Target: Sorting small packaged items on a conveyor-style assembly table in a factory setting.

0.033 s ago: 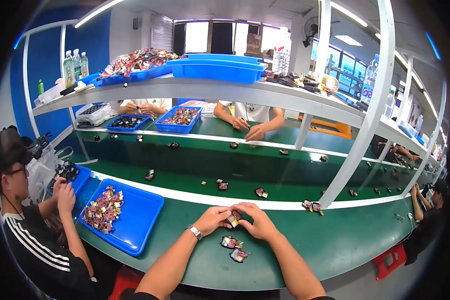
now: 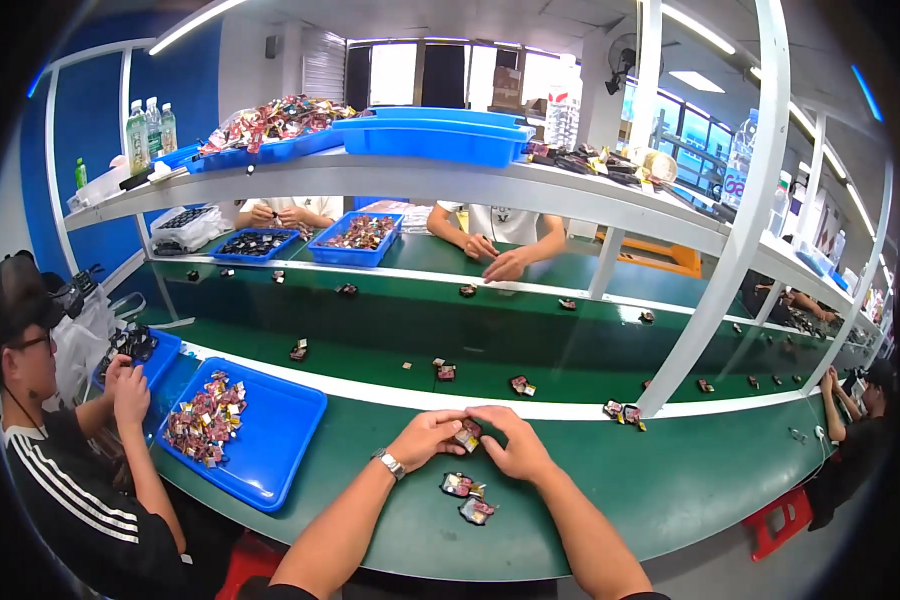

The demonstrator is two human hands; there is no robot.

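Observation:
Above the green tabletop, my left hand (image 2: pixel 428 438) pinches a small dark-red and black piece with a pale yellowish label (image 2: pixel 467 437). Curved around the same piece from the other side is my right hand (image 2: pixel 516 445), its thumb and fingers closed at the edge; some of the grip is hidden. Just below my hands lie two similar pieces, a red-and-white one (image 2: pixel 458 485) and a paler one (image 2: pixel 478 511). Their exact kind is too small to make out.
Left of me stands a blue tray (image 2: pixel 295 420) with a heap of small red-and-gold pieces (image 2: pixel 206 420). Beyond a white rail (image 2: pixel 410 398), more pieces sit spaced along a green strip. A white post (image 2: pixel 705 290) rises ahead right. Co-workers sit at left, right and opposite.
The piece between my hands has shifted very slightly. Across the table, a co-worker's hand has moved a little to the left.

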